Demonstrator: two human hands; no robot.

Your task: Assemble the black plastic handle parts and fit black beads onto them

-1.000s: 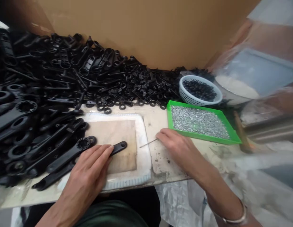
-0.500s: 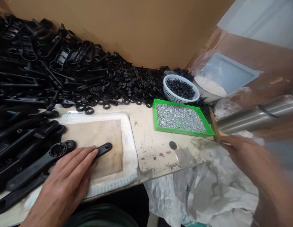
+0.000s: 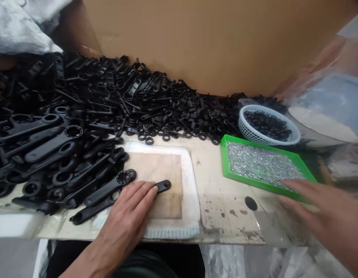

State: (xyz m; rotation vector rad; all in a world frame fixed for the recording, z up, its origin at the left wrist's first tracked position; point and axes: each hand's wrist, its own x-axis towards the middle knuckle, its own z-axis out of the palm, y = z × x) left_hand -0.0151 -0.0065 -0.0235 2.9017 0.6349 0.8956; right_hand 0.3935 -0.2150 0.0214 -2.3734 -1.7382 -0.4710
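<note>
A black plastic lever lies on the brown board, its round end with a small hole pointing right. My left hand covers most of it and presses it down, fingers together over its top. At the near right corner of the green tray is my right hand, blurred, with thumb and fingers apart and nothing visible in it. Its fingertips overlap the heap of small silver metal pins in the tray; whether they touch the pins I cannot tell.
Black plastic parts are heaped along the back and left. Behind the tray stands a pale blue basket of small black pieces. A white padded cloth lies under the board. A tan cardboard wall rises behind.
My right hand has left the wooden piece at the far right and come to the green tray's near corner. My left hand stays on the black lever. The view has swung left.
</note>
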